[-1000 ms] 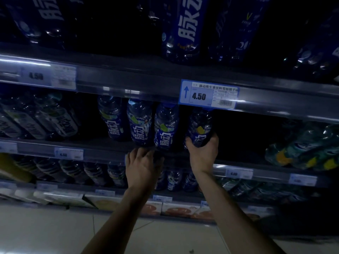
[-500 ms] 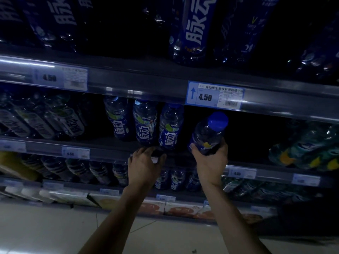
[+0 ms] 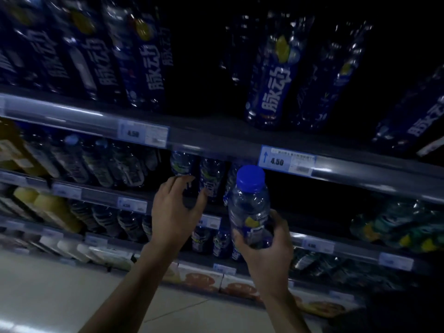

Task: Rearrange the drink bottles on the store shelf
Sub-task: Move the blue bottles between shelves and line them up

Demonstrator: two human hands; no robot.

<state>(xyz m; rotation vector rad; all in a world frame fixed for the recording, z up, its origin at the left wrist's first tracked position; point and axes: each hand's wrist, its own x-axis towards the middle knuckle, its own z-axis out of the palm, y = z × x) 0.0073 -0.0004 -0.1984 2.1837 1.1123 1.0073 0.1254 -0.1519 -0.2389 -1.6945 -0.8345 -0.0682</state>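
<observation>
Saw right hand (image 3: 264,246) clamped round lower half of bottle (image 3: 249,207) — upright, blue cap (image 3: 250,177) on top, held out in front of middle shelf (image 3: 101,194), cap just below 4.50 tag (image 3: 286,161). Left hand (image 3: 175,212) held nothing, fingers spread and loosely bent, tips at row (image 3: 211,179) standing on that shelf — contact I couldn't tell, picture dim. Hands apart, side by side. Taller bottles (image 3: 271,80) stood on top shelf (image 3: 216,143).

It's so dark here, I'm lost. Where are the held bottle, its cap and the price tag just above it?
bottle (image 3: 249,204), head view, clear shoulder under the cap
cap (image 3: 250,178), head view, middle of its blue side
price tag (image 3: 277,161), head view, the printed 4.50
</observation>
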